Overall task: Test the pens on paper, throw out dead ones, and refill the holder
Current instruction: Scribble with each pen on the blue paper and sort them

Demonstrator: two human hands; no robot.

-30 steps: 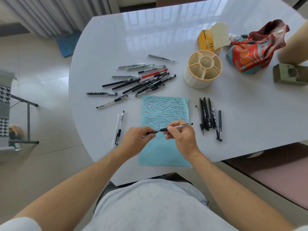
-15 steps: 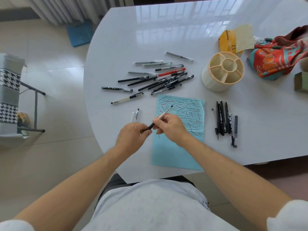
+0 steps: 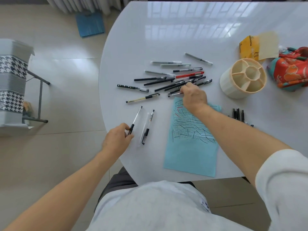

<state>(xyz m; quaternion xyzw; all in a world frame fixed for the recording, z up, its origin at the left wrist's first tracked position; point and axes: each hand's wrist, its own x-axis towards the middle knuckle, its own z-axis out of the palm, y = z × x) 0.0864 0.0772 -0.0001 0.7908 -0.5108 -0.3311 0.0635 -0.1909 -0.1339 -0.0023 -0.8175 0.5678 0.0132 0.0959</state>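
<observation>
Clear pen [image 3: 135,118] now up-tilted rightward

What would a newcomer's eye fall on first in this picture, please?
Probably the scatter of pens on the white table, where the right hand reaches in. Below it lies the blue paper covered in test strokes, while the left hand holds a clear pen near the table's edge.

A yellow packet [image 3: 250,49] and a red patterned cloth [image 3: 290,70] lie by the table's [image 3: 166,39] far right edge. On the floor [image 3: 66,80], a blue mat [image 3: 90,24] and a houndstooth stool [image 3: 12,84].
</observation>
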